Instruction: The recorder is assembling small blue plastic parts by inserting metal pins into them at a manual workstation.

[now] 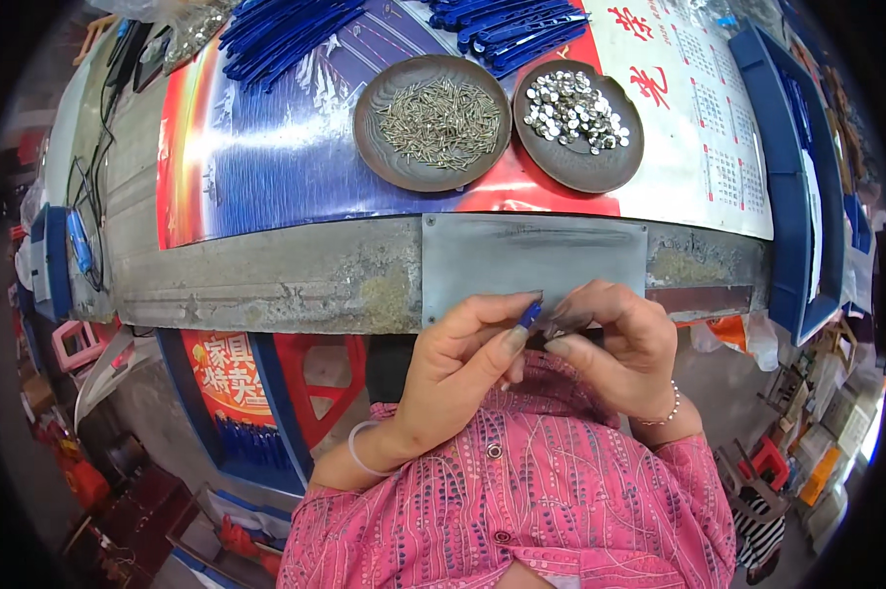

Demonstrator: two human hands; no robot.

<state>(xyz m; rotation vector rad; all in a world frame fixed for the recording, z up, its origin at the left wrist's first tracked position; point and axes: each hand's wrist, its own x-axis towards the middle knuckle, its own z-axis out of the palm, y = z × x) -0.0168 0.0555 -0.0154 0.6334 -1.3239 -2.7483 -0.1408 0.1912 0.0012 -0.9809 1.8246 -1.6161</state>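
My left hand (467,358) pinches a slim blue plastic piece (530,314) between thumb and fingers, just past the table's near edge. Close beside it, my right hand (610,339) has thumb and fingertips pressed together; what lies between them is too small and covered to name. Beyond both hands lies a grey metal plate (531,260) fixed to the table edge. Farther back, a round brown dish (369,147) holds many small metal pins (441,123). Touching its right side, a second brown dish (600,177) carries small shiny silver discs (570,108).
Bundles of long blue plastic pieces (286,34) (507,29) lie at the back on a glossy printed sheet (295,187). A blue crate (772,196) stands at the right edge. Below the table at left, another blue crate (281,476) holds blue pieces beside a red stool (320,383).
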